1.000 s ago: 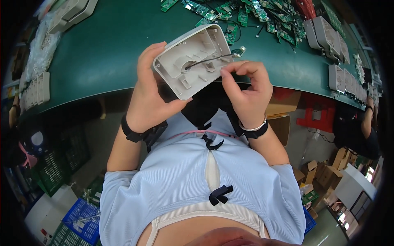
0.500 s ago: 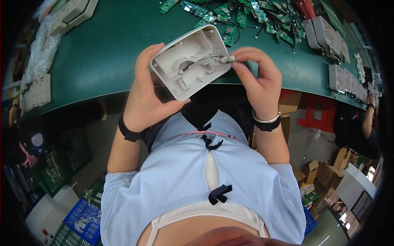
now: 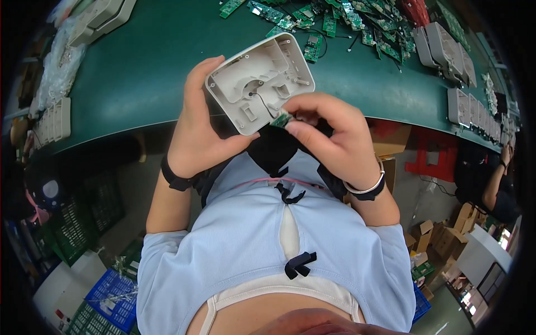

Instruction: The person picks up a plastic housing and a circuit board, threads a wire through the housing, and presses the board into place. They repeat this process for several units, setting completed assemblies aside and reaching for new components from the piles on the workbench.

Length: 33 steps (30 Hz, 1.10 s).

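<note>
My left hand [image 3: 195, 123] grips the left end of a pale grey plastic housing [image 3: 234, 89], fingers behind it and thumb at its lower corner. The housing is tilted, its hollow inside facing up, with posts and a round seat moulded into it. Between the thumb and fingers of my right hand [image 3: 329, 134] is a small green circuit board [image 3: 281, 118], held at the housing's lower rim. A thin dark cable [image 3: 262, 104] runs from the round seat to that board. My right fingers cover part of the board.
Many loose green circuit boards [image 3: 352, 22] with cables lie at the far side of the green table [image 3: 139, 72]. More grey housings [image 3: 446, 47] stand at the right, others [image 3: 53, 120] at the left beside plastic wrap [image 3: 58, 72]. Another person's arm [image 3: 497, 178] shows at far right.
My right hand has moved left and toward me, bringing the board from the housing's right end to its lower rim. The cable now bends downward. My left hand and the housing stay nearly still.
</note>
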{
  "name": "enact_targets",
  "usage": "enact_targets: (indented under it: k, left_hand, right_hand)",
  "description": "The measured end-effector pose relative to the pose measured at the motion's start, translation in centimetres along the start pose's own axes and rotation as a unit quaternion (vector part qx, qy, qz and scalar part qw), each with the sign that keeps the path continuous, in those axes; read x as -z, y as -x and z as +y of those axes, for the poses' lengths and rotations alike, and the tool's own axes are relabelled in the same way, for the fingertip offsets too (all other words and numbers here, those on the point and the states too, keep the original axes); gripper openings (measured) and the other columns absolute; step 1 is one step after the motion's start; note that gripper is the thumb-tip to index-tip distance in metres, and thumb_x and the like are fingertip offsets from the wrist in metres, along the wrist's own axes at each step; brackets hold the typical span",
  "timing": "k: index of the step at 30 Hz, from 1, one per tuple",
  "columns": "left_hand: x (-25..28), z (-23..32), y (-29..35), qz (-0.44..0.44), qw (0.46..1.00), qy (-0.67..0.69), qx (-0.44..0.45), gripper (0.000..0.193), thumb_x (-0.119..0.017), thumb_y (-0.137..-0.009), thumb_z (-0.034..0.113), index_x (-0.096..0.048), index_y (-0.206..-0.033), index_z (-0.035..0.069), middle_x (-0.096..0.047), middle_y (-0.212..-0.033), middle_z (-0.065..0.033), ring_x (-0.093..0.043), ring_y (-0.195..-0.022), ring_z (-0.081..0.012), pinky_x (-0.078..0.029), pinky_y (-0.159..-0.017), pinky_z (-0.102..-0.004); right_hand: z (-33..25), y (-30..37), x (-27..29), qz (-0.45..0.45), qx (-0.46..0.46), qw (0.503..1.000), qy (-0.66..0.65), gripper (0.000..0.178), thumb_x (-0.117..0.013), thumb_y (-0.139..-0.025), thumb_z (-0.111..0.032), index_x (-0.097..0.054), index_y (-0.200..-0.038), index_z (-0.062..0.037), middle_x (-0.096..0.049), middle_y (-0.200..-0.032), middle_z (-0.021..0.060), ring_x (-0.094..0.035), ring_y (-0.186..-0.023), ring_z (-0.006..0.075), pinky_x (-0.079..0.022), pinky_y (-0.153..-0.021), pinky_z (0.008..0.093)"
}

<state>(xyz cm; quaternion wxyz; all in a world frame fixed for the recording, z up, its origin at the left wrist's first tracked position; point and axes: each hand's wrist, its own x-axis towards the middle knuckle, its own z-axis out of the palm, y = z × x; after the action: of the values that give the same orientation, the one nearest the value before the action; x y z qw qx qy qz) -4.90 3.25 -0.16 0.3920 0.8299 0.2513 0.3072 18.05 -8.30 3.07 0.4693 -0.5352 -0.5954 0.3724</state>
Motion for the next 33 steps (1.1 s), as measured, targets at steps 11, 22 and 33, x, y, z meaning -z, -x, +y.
enact_targets:
  k: [11,22,33]
  left_hand:
    - [-1.1,0.1,0.2,0.015,0.995,0.096,-0.009,0.108,-0.087,-0.070,0.001,-0.022,-0.157,0.007,-0.033,-0.153,-0.0183,-0.052,-0.136,-0.0319,-0.050,-0.109,-0.0444]
    - [-1.0,-1.0,0.5,0.017,0.989,0.147,0.014,0.107,-0.086,-0.072,0.001,-0.021,-0.157,0.008,-0.036,-0.151,-0.0157,-0.055,-0.132,-0.0285,-0.053,-0.105,-0.0425]
    - [1.2,-0.6,0.5,-0.005,0.950,0.281,0.134,0.109,-0.090,-0.071,0.006,-0.023,-0.156,0.008,-0.035,-0.153,-0.0158,-0.056,-0.131,-0.0301,-0.052,-0.104,-0.0420]
  right_hand:
    - [1.2,-0.4,-0.2,-0.040,0.147,0.980,0.126,0.022,-0.076,-0.080,0.001,-0.072,-0.100,-0.0036,-0.072,-0.101,0.0074,-0.065,-0.092,0.0273,-0.050,-0.084,0.0366]
    - [1.6,-1.4,-1.9,-0.008,0.172,0.969,0.180,0.022,-0.082,-0.077,-0.007,-0.071,-0.096,-0.0042,-0.071,-0.107,0.0095,-0.064,-0.096,0.0305,-0.050,-0.087,0.0407]
    - [0.4,-4.0,-1.6,-0.100,0.229,0.920,0.303,0.020,-0.077,-0.071,0.000,-0.072,-0.089,-0.0048,-0.072,-0.094,0.0038,-0.062,-0.078,0.0250,-0.051,-0.067,0.0376]
